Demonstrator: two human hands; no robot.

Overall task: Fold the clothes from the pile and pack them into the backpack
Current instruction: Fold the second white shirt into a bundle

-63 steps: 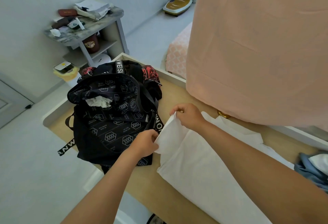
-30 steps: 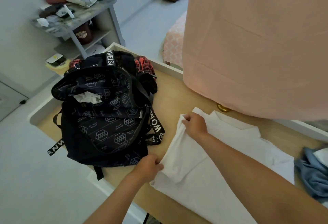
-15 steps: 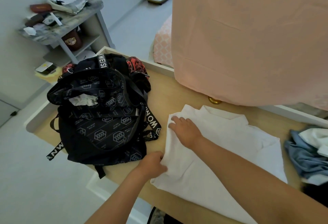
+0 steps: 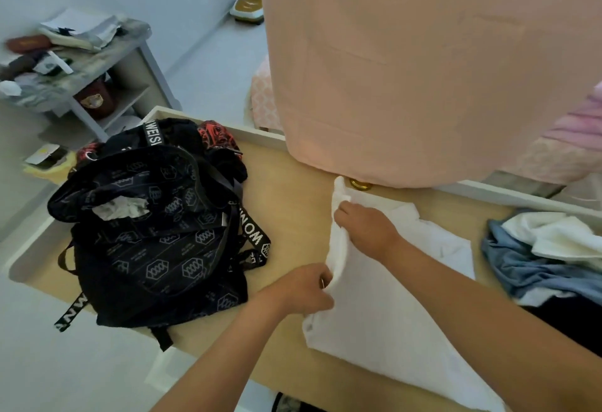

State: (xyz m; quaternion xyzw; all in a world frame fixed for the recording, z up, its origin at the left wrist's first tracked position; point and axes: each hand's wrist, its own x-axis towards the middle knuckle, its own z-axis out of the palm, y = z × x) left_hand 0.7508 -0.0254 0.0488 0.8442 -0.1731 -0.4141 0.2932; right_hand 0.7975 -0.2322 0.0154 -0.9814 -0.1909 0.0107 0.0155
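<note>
Right hand [image 4: 368, 232], flat before, now joins left hand [image 4: 299, 291] pinching the edge of the plain white shirt [image 4: 384, 314]; collar toward frame top, length running lower right.

Your bench [image 4: 293, 190]: light wood, white rim. 3 things on it: black backpack [image 4: 156, 242] left, white shirt [image 4: 391, 314] middle, clothes pile [image 4: 537, 255] right.

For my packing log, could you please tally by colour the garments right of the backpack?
White: 2, the shirt in the left hand and right hand, plus a pile garment
Blue garment: 1
Black garment: 1, partly hidden
Total: 4
</note>
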